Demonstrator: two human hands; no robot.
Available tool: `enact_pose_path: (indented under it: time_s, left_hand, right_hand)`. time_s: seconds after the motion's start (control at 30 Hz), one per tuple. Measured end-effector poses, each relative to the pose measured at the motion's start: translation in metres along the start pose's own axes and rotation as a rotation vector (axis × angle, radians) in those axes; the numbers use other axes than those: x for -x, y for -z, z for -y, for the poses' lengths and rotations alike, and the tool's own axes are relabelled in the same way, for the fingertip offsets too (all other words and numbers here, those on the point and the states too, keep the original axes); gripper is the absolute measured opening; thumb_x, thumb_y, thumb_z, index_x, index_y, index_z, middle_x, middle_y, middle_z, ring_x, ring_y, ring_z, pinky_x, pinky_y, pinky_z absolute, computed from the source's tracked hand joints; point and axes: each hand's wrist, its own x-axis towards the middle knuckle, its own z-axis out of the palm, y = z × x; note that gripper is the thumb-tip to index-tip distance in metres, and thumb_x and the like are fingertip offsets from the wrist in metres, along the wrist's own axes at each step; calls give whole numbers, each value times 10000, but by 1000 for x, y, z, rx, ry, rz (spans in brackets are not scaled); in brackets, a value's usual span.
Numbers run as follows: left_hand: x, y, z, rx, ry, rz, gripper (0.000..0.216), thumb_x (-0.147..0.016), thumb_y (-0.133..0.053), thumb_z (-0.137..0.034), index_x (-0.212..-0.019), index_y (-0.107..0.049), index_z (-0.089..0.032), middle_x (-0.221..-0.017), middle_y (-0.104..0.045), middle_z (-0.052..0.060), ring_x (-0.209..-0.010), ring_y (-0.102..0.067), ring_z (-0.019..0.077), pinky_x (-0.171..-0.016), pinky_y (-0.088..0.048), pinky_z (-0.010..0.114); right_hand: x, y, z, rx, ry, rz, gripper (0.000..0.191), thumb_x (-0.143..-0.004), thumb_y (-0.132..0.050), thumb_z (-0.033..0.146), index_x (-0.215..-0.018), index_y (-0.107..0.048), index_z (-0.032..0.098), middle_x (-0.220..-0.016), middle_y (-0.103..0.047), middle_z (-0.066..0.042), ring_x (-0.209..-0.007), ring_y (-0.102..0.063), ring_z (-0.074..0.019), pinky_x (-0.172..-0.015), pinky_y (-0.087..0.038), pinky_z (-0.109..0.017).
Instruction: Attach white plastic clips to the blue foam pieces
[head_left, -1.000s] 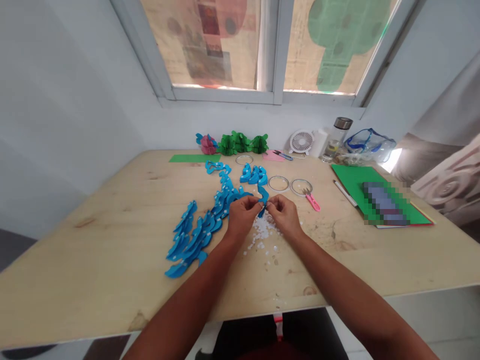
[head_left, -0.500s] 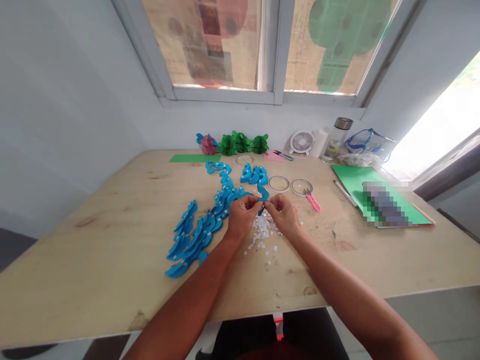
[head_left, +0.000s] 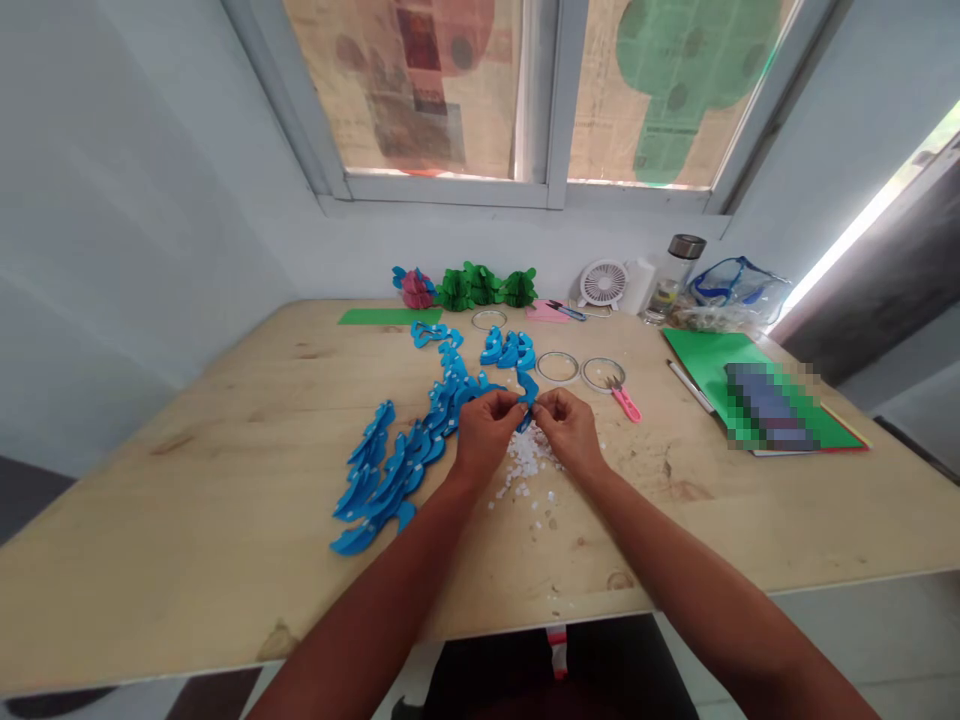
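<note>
Between my two hands is a curved blue paper cutout (head_left: 527, 386), held above the tabletop. My left hand (head_left: 486, 430) is closed, thumb and fingers pinching its left edge. On the other edge, my right hand (head_left: 568, 428) is closed in a pinch, its fingertips close to the left ones. Just below the hands lies a heap of tiny white squares (head_left: 527, 455), partly covered by the fingers. Many more blue paper cutouts (head_left: 401, 465) with small white squares on them lie in overlapping rows left of my left hand. A smaller blue group (head_left: 508, 350) lies beyond the hands.
Beyond my right hand are tape rings (head_left: 557, 367) and pink-handled scissors (head_left: 627, 402). Green paper sheets (head_left: 705, 365), a pen (head_left: 690, 385) and a blurred dark object lie right. Along the wall stand green paper figures (head_left: 480, 287), a white fan (head_left: 604, 285) and a bottle (head_left: 675, 275).
The blue cutout between my fingers has turned slightly, and more of it shows by the fingertips. My hands stay nearly in place. The bright opening at the right has narrowed.
</note>
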Motion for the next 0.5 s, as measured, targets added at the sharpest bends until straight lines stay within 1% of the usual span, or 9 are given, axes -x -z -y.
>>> enact_pose_path:
  time_s: [0.1, 0.27, 0.4, 0.5]
  left_hand:
    - [1, 0, -1, -25, -30, 5, 74, -628, -620, -214, -636, -665, -156, -609, -655, 7, -579, -569, 132, -554, -441, 232]
    - [2, -1, 2, -53, -64, 4, 69, -637, -613, -198, -650, -670, -160, -616, -651, 1, -592, -567, 128, -584, -439, 231]
    - [2, -3, 4, -27, -37, 8, 62, -629, -622, -193, -649, -672, -161, -625, -653, -1, -602, -566, 127, -587, -437, 231]
    - [1, -3, 6, 65, 22, 0, 62, -608, -649, -211, -634, -667, -159, -609, -646, -6, -579, -555, 122, -565, -429, 228]
  right_hand:
    - [1, -1, 1, -6, 2, -27, 102, -682, -567, 279, -674, -572, 177, -567, -551, 24, -492, -459, -104, -480, -368, -221]
    - [2, -2, 3, 66, 18, -54, 74, -665, -557, 248, -646, -567, 177, -544, -539, 31, -487, -453, -100, -485, -363, -219]
    - [2, -1, 3, 79, 8, -69, 62, -646, -561, 239, -629, -560, 180, -535, -538, 34, -483, -459, -102, -486, -368, -219]
    - [1, -2, 3, 26, -23, -78, 66, -632, -569, 241, -624, -551, 179, -523, -534, 33, -473, -453, -101, -469, -364, -216]
